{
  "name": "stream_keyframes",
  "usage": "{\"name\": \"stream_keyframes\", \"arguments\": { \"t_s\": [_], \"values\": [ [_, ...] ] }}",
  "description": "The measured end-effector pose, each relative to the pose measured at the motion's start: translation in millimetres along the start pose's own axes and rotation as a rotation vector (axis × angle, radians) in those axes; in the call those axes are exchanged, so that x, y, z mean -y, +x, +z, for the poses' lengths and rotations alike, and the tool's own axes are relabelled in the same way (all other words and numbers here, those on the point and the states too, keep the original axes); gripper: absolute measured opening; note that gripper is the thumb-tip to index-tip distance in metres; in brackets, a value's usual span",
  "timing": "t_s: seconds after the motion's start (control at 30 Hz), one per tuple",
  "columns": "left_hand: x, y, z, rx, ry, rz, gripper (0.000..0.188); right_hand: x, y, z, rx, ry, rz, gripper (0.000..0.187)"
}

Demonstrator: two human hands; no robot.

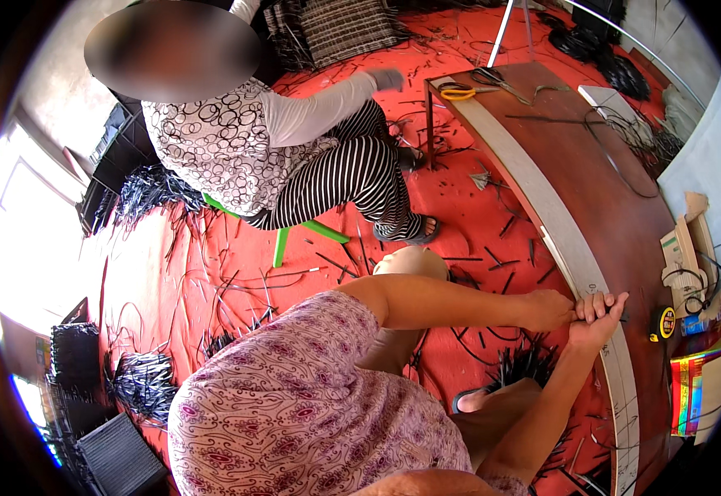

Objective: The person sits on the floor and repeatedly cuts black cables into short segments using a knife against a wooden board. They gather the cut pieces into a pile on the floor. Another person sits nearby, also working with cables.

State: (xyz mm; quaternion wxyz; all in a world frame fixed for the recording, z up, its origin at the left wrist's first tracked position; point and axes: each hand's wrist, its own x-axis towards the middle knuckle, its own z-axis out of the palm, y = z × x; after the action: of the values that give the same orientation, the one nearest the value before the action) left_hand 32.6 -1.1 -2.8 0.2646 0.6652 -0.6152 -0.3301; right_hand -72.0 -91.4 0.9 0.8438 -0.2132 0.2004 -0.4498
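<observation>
My left hand [552,311] is closed in a fist at the near edge of the brown table [616,198], touching or almost touching my right hand [598,324]. The right hand's fingers are curled over the long pale measuring strip [565,219] that runs along the table edge. Whatever the two hands grip is hidden by the fingers. A yellow and black tape measure [663,324] lies on the table just right of my right hand. Orange-handled scissors [458,91] lie at the table's far end, with a second, dark-handled pair of scissors [489,77] beside them.
Another person [211,157] sits on a green stool [281,246] at the far left. Black strips litter the red floor [253,289], with bundles [141,384] at left. Woven panels [348,33] stand behind. Cardboard [687,248] lies at the table's right side.
</observation>
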Motion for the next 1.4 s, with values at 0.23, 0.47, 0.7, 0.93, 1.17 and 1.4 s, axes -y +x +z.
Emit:
{"name": "stream_keyframes", "arguments": {
  "t_s": [0.23,0.47,0.7,0.93,1.17,1.4],
  "values": [
    [8,8,-4,-0.003,0.027,0.005,0.039,-13,8,17,-0.165,-0.314,-0.135,0.033],
    [9,8,-24,-0.019,0.212,0.152,0.036,-13,18,12,-0.143,-0.232,-0.048,0.031],
    [-19,-89,-166,-1.068,0.557,0.402,0.045,3,20,1,-0.106,-0.183,-0.073,0.03],
    [20,-183,-282,-1.443,0.965,-0.059,0.096,-3,14,7,-0.083,-0.195,-0.022,0.029],
    [82,-146,-360,-1.112,1.268,-0.101,0.087,-12,15,8,-0.084,-0.213,0.011,0.03],
    [131,-118,-380,-1.229,1.17,-0.151,0.025,0,12,13,-0.105,-0.204,-0.016,0.029]
  ]
}}
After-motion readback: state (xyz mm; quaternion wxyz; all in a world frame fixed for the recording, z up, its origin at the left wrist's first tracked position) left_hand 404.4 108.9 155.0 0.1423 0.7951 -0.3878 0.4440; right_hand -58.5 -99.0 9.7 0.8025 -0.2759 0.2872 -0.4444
